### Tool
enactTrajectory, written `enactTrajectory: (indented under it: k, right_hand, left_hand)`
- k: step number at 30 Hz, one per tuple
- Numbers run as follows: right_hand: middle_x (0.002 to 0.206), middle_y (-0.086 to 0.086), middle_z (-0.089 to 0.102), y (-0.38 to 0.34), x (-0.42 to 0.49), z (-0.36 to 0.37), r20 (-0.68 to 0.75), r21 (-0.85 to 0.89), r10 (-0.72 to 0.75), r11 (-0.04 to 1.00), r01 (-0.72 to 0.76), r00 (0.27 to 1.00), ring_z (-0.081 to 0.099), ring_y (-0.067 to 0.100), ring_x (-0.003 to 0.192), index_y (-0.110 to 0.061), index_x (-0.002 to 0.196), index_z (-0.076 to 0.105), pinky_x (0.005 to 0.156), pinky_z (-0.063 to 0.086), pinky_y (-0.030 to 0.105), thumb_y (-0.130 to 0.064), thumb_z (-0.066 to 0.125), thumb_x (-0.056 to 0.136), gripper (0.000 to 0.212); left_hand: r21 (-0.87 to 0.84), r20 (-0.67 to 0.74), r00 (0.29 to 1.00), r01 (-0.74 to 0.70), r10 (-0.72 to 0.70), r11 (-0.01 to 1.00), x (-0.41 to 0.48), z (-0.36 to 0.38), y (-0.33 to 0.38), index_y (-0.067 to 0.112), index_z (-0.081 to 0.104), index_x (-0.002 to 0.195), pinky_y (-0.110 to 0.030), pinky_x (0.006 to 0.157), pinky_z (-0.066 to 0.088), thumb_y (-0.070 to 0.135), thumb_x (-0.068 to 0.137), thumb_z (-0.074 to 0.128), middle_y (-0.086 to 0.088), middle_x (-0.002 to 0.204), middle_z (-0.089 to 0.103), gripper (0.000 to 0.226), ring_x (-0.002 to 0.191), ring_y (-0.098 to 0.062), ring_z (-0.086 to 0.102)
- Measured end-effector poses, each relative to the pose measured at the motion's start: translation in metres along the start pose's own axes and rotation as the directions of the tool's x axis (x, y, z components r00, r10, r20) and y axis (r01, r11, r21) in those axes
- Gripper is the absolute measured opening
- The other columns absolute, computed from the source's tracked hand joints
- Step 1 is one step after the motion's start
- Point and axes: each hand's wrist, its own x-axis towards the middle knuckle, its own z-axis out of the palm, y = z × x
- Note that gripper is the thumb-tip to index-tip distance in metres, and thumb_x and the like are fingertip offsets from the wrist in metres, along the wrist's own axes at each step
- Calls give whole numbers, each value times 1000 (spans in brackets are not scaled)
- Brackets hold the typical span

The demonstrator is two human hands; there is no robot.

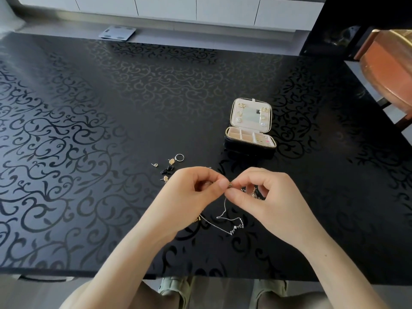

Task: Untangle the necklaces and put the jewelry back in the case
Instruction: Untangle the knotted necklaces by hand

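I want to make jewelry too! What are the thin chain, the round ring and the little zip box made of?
Thin silver-coloured chain necklace: probably fine polished metal; it glints white. Round silver-coloured ring: shiny metal too, maybe silver. Small black zip jewelry case: smooth leather or imitation, slightly glossy, with pale soft-looking lining.

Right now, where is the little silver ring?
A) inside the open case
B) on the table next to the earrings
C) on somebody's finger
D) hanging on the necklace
B: the silver ring lies flat on the table, right beside the loose earrings, to the left of the open case and outside it.
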Motion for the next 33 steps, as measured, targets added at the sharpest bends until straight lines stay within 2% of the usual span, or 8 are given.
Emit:
enactTrajectory:
  k: [4, 7, 11, 20, 24, 28, 30, 33]
  right_hand:
    - [64, -12, 63, -6, 2, -13, 105, 161, 52, 985, -68, 993, 48, -1, 57, -25, 68, 70, 63, 35, 12, -22, 70, 81, 13]
    - [82, 0, 70, -14, 0, -24, 188, 209, 58, 973, -98, 980, 60, 20, 76, -23, 74, 71, 79, 46, 37, -31, 67, 80, 10]
    - [96, 10, 71, -32, -8, -37, 182, 291, 25, 954, -78, 983, 65, 24, 100, -9, 87, 68, 95, 49, 38, -25, 61, 82, 18]
    - [63, 3, 63, -82, -40, -73, 33, 287, -61, 957, 49, 998, 59, 12, 62, -3, 83, 60, 65, 51, 23, 1, 56, 89, 8]
    - [65, 1, 54, -92, -45, -83, 3, 182, -74, 981, 72, 997, 49, 9, 62, -14, 96, 66, 64, 44, 21, -11, 60, 89, 10]
    - [68, 22, 55, -102, -39, -88, -85, 23, -120, 992, 123, 989, 44, 17, 61, -29, 89, 73, 63, 43, 38, -29, 65, 85, 8]
    - [71, 26, 58, -106, -31, -96, -145, 0, -136, 991, 137, 980, 43, 17, 59, -27, 81, 74, 59, 39, 32, -28, 66, 85, 9]
    - [57, 6, 59, -112, -15, -115, -177, 33, -123, 991, 130, 977, 48, 7, 52, -19, 78, 72, 55, 42, 17, -21, 66, 85, 9]
  left_hand:
    - [-47, 34, 999, 36, -35, 998, -1, -3, 7, 25, 70, 74, -27, 62, 32, 28, 90, 57, 4, 63, 50, 21, 60, -10, 38]
    - [-98, 59, 998, 33, -27, 995, -6, -3, 18, 23, 67, 71, -22, 58, 29, 28, 94, 49, 3, 59, 38, 30, 56, -10, 31]
    - [-129, 56, 998, -20, 27, 991, -13, 0, 41, 22, 64, 69, -26, 70, 40, 24, 97, 45, 6, 64, 56, 33, 67, -8, 48]
    - [-252, 58, 984, -147, 166, 957, -44, 8, 97, 16, 61, 76, -29, 68, 40, 21, 99, 39, 0, 82, 71, 32, 74, -13, 62]
    - [-145, 30, 976, -211, 217, 967, -46, 10, 115, 17, 59, 75, -23, 61, 38, 21, 99, 39, 3, 78, 72, 32, 68, -9, 62]
    - [25, 9, 958, -286, 286, 958, -36, 10, 133, 15, 61, 77, -13, 58, 38, 23, 99, 42, 2, 76, 71, 30, 66, -5, 61]
    - [84, 3, 952, -305, 306, 949, -27, 8, 142, 13, 62, 77, -14, 61, 40, 24, 98, 44, 1, 79, 72, 30, 68, -6, 62]
    - [133, -38, 958, -278, 285, 951, -4, 2, 152, 10, 64, 81, -27, 74, 46, 26, 96, 46, 6, 80, 71, 28, 73, -6, 64]
